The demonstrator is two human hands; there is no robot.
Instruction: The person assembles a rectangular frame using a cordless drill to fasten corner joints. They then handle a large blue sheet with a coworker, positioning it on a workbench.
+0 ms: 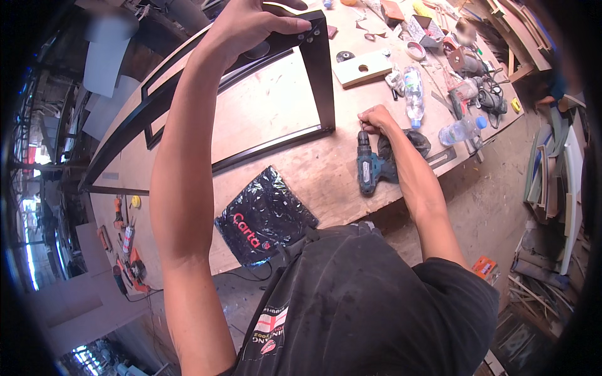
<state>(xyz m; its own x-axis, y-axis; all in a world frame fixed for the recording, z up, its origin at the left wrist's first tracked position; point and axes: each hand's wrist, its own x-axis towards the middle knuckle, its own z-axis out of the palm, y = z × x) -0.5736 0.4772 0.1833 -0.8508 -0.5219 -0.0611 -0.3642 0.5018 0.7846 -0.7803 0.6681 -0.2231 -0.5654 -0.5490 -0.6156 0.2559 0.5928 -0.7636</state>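
My left hand [251, 28] grips the upper corner of a black frame [322, 81], its thumb lying near several screw heads or holes. The frame stands on the wooden worktable [295, 169], its long bars running off to the left. My right hand [378, 119] is closed in a pinch at the tip of a teal and black cordless drill [369, 169]. A thin bit seems to reach from the chuck into the fingers; whether a screw is also there is hidden. The drill lies near the table's front edge, partly behind my right forearm. A shiny black plastic bag [266, 216] lies left of it.
A pale board with a hole [364, 69], two plastic bottles [414, 94] and corded power tools [467, 62] crowd the right side. At the left lie a sealant tube [129, 238] and orange tools [132, 272]. Wood offcuts [545, 182] are stacked beyond the table's right.
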